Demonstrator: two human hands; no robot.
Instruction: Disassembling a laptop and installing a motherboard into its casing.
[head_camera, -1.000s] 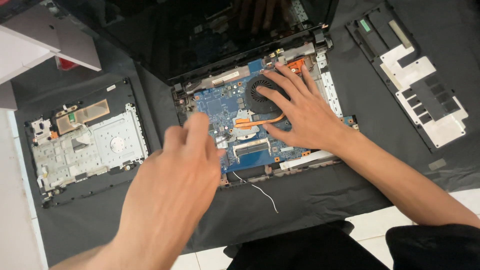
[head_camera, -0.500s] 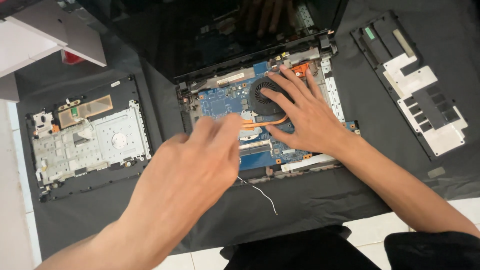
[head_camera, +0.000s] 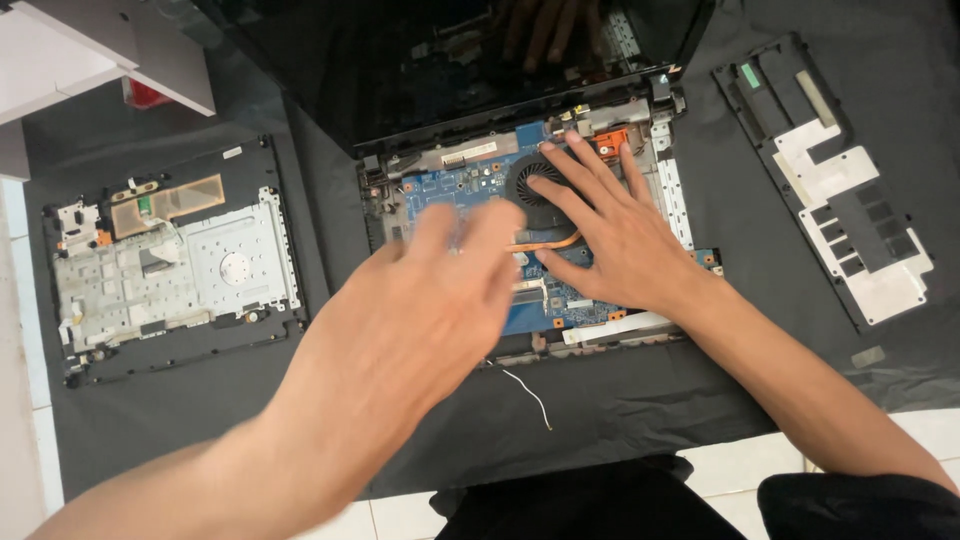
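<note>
- Right hand (head_camera: 608, 232): fingers spread, flat on the laptop motherboard (head_camera: 470, 190), fingertips on the fan (head_camera: 532, 182).
- Left hand (head_camera: 425, 300): blurred, open, holds nothing, above the board.
- Opened laptop base on black mat (head_camera: 700, 390), worktop centre.
- Keyboard deck (head_camera: 170, 265) well left.

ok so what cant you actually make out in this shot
- Head view: the left hand is motion-blurred and covers the near left part of the blue motherboard; whether it touches the board cannot be told.
- The right hand lies flat over the fan and the copper heat pipe, hiding most of both.
- The laptop screen is cut off by the top edge.
- The thin white wire: its inner end is hidden.
</note>
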